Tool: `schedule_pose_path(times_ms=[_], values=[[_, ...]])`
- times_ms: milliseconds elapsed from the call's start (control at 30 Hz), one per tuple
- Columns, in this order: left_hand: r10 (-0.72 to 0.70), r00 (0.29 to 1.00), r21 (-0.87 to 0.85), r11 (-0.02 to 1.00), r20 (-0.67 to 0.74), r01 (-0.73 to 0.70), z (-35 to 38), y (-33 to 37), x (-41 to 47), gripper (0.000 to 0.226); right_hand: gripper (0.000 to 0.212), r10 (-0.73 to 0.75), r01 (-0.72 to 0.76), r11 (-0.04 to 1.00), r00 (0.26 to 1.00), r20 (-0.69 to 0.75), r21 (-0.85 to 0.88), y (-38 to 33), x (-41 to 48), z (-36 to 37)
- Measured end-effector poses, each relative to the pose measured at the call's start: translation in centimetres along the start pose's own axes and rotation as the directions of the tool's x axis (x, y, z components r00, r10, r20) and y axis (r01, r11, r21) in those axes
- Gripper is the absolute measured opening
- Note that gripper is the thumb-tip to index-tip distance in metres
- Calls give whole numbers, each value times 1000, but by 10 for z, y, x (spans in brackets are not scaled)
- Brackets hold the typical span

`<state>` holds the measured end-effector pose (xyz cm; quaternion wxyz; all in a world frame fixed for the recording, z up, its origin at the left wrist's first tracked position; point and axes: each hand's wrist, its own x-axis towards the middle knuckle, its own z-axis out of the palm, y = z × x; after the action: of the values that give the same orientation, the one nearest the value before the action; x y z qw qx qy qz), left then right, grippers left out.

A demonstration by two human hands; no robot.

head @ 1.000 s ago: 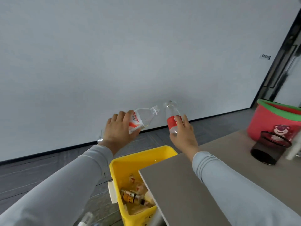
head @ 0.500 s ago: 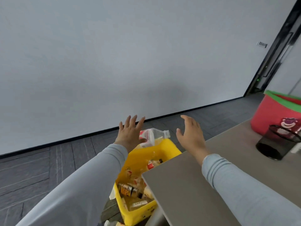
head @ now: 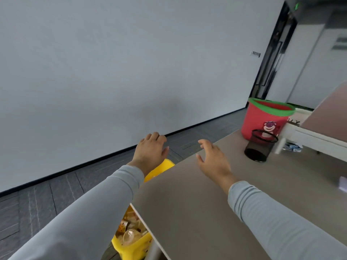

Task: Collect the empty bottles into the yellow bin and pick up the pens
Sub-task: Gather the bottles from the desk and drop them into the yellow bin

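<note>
The yellow bin [head: 161, 169] stands on the floor against the table's left edge, mostly hidden by my left arm and the tabletop. Several bottles [head: 129, 235] lie inside it near its front corner. My left hand [head: 150, 153] hovers above the bin's far end, fingers loosely bent, holding nothing. My right hand [head: 213, 159] hangs over the table's far left corner, fingers relaxed and empty. A black mesh pen holder [head: 260, 146] stands on the table to the right. No pens show.
The grey table [head: 197, 212] fills the lower right. A red bucket with a green rim [head: 266, 117] stands behind the mesh holder. A white shelf or tray [head: 309, 136] juts in at the right. Dark carpet and a white wall lie to the left.
Both bottles left my hands and dropped into the bin. My hands are now empty and have drifted right, the right one over the table. My view swung to the right.
</note>
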<state>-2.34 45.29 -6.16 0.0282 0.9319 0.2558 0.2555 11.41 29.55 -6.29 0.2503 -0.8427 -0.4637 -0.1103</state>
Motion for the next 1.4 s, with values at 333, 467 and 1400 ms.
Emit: schedule_pose_path(times_ms=[333, 467, 1400], values=[[338, 938, -182, 920, -79, -347, 18, 216, 0, 34, 43, 254, -280, 949, 952, -173, -145, 134, -129, -136], [498, 859, -264, 818, -122, -511, 26, 329, -14, 33, 45, 410, -462, 866, 875, -257, -192, 189, -206, -202], [875, 436, -525, 477, 211, -705, 85, 706, -220, 47, 70, 824, -986, 63, 138, -549, -153, 338, -589, -404]])
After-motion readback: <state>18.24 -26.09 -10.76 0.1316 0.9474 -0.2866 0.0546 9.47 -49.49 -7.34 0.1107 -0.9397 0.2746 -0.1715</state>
